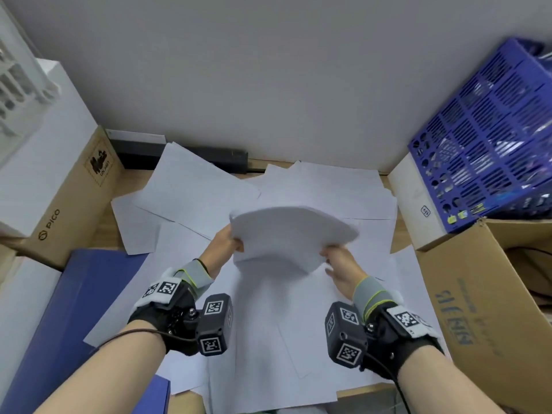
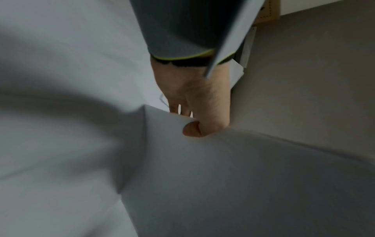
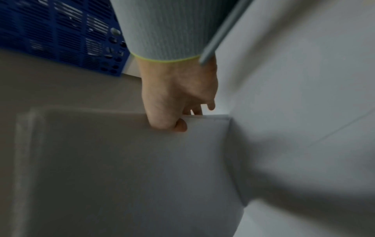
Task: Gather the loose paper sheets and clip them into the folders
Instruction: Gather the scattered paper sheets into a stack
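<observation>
Above the desk centre, a stack of white sheets (image 1: 286, 231) is held up off the surface betw. both hands. Stack looks plain, blank, several sheets thick; edges roughly squared, top edge bowed upward in an arc, near edge sagging in the middle. Blurred in all three views, so no print or sheet count can be made out.

Left hand (image 1: 225, 242) grips the stack's left side: thumb (image 2: 191, 129) pressed on the near face, other fingers curled behind the paper, per left wrist view. Right hand (image 1: 339, 261) pinches the right side the same way, thumb (image 3: 180, 125) on the face, fingers tucked behind; the little finger sticks out free of the paper.

Under the held stack, more loose sheets (image 1: 191, 186) lie scattered and overlapping over most of the wooden desk (image 1: 104, 222), some skewed, some hanging past the near edge. Blue folder (image 1: 74, 297) lies flat at near left, partly under the loose paper; a 2nd blue corner (image 1: 158, 395) shows at the bottom edge.

Around: cardboard box w/ "PICO" print (image 1: 68, 216) at left, blue perforated crate (image 1: 490, 144) at right atop a white box (image 1: 418, 204), open cardboard box (image 1: 478, 294) near right.
</observation>
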The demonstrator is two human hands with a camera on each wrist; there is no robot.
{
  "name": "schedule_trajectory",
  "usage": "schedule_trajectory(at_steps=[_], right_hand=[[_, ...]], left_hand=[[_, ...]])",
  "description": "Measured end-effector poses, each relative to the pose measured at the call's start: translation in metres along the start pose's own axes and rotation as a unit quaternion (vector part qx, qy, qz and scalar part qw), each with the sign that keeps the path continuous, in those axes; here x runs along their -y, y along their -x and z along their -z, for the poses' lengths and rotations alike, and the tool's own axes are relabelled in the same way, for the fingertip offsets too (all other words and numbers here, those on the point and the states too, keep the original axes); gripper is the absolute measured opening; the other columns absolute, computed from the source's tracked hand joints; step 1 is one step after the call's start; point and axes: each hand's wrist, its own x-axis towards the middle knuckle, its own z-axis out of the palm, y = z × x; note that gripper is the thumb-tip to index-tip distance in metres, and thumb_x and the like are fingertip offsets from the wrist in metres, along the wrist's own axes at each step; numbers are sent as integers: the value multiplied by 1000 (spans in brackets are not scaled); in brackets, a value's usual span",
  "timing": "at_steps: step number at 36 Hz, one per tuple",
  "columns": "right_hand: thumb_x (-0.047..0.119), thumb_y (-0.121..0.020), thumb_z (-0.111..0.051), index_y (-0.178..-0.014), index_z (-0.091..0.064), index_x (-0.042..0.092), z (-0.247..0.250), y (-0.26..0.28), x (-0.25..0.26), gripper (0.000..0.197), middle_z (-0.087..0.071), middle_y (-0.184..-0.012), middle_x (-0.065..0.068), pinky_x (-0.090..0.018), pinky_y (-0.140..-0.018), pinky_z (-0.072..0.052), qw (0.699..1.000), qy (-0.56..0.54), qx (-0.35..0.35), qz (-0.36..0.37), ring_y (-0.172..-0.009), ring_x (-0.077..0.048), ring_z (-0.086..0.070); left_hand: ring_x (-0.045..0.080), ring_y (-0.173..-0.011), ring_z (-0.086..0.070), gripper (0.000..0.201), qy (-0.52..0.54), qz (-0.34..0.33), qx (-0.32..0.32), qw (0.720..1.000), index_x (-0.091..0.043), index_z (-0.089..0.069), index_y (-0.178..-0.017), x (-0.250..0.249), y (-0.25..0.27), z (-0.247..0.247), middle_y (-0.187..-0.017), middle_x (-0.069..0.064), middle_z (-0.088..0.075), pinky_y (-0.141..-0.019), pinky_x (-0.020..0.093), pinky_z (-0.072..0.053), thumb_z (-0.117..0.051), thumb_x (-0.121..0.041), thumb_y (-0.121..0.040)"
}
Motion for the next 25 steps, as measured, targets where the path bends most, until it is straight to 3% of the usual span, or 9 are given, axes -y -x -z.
schedule_trajectory(at_steps=[3,6,8,10,13,18,20,22,25], right_hand=[[-7,-93,-35,-95,-53,15,5,3,-6,28,-56,-89,5,-24,-72,-30,999,-4,25,-19,-81,-9,-50],[-7,-93,-35,-109,-54,14,9,1,10,33,-58,-99,1,-20,-85,-27,999,30,41,14,-85,-8,-53],[-4,-93,-37,-107,-57,16,11,1,25,31,-62,-95,5,-15,-74,-40,997,52,45,44,-82,-3,-55],[0,-93,-41,-98,-62,19,16,0,36,29,-66,-92,8,-14,-62,-47,995,58,41,69,-81,-5,-60],[2,-93,-45,-107,-62,17,24,-4,39,27,-70,-94,2,-20,-62,-54,995,49,49,76,-81,-13,-66],[4,-96,-44,-120,-56,14,40,-22,-12,28,-69,-108,-7,-37,-81,-54,992,82,91,-29,-91,-24,-67],[3,-94,-45,-124,-55,10,46,-32,-40,32,-68,-113,-16,-43,-85,-53,987,101,96,-83,-94,-30,-67],[0,-90,-44,-125,-53,4,50,-41,-61,36,-61,-120,-27,-47,-88,-51,983,103,90,-125,-95,-33,-65],[-2,-86,-43,-121,-52,-1,62,-61,-78,36,-49,-128,-35,-52,-90,-49,978,103,85,-160,-94,-34,-62]], left_hand=[[23,-98,-54,52,14,29,-23,999,-9,-63,-106,11,-3,3,-103,10,-62,-84,35,-43,-50,-5,-56],[22,-85,-57,41,37,43,-34,998,-6,-61,-97,-2,-3,-3,-93,9,-62,-74,29,-46,-51,-6,-57],[18,-78,-58,23,25,30,-30,999,-6,-61,-90,-13,-5,-6,-88,8,-62,-68,24,-47,-51,3,-71],[14,-67,-57,22,4,22,-31,999,-5,-60,-88,-18,-11,-9,-79,6,-61,-57,17,-45,-44,9,-80],[18,-69,-52,23,-17,39,-19,999,-5,-57,-95,-18,-16,-17,-79,6,-58,-57,22,-42,-43,6,-80],[22,-71,-49,36,-103,150,37,983,-10,-53,-95,7,-8,-32,-79,7,-53,-61,25,-40,-50,-10,-59],[22,-71,-51,15,-123,200,66,970,-10,-52,-87,22,-7,-37,-79,7,-53,-66,28,-43,-52,-3,-74],[23,-70,-53,19,-128,229,89,961,-10,-52,-82,34,-7,-41,-78,8,-54,-66,29,-45,-45,7,-85],[22,-75,-59,25,-136,246,118,952,-13,-55,-97,40,-11,-54,-87,9,-61,-66,29,-53,-43,8,-89]])
